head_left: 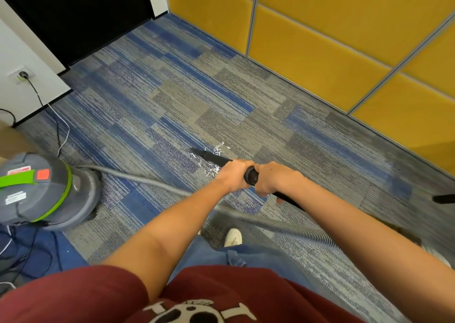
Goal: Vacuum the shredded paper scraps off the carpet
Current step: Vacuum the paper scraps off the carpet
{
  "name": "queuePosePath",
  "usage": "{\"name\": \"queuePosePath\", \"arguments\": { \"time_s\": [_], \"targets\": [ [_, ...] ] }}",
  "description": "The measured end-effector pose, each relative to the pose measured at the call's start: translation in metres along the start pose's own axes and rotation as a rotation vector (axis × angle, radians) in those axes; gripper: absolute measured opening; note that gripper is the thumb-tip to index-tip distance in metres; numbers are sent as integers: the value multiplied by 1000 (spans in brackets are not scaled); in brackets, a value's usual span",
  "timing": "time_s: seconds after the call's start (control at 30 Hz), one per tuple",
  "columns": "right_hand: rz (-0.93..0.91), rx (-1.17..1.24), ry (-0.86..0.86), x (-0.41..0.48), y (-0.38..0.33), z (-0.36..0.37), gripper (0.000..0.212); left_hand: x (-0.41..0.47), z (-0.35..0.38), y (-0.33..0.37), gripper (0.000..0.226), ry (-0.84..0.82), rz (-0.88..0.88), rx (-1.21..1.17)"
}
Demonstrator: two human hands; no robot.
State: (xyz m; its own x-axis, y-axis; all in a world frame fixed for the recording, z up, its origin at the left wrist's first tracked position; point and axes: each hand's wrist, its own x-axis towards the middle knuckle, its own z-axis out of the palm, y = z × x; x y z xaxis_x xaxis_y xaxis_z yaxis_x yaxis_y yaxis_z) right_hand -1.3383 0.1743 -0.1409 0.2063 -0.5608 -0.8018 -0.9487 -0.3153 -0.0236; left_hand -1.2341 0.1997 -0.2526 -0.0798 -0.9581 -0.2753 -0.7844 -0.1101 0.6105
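White shredded paper scraps (213,159) lie in a small patch on the blue and grey carpet (172,96). A black vacuum wand (211,157) points down and left, its nozzle tip resting among the scraps. My left hand (234,175) grips the wand just behind the nozzle. My right hand (273,178) grips it right behind the left one, at the black collar (251,175). A grey ribbed hose (270,221) runs from the wand past my legs to the grey and green vacuum canister (41,189) at the left.
A yellow padded wall (344,39) borders the carpet on the right. A black door (78,15) and a white wall with a plugged-in socket (22,75) stand at the far left. Cables (59,130) trail near the canister. My white shoe (232,237) is below the hose.
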Motion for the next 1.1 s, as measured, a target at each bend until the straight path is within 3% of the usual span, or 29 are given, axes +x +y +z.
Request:
{"name": "queuePosePath", "arguments": {
  "time_s": [0.6, 0.77, 1.1],
  "targets": [
    [-44, 94, -48, -11, 33, 21, 53, -6, 19, 18, 36, -76, 94, 179],
    [-40, 92, -27, -13, 36, 27, 50, -8, 27, 19, 31, -75, 65, 162],
    [40, 161, 27, -21, 56, 42, 58, 9, 47, 36, 41, -158, 129, 158]
  ]
}}
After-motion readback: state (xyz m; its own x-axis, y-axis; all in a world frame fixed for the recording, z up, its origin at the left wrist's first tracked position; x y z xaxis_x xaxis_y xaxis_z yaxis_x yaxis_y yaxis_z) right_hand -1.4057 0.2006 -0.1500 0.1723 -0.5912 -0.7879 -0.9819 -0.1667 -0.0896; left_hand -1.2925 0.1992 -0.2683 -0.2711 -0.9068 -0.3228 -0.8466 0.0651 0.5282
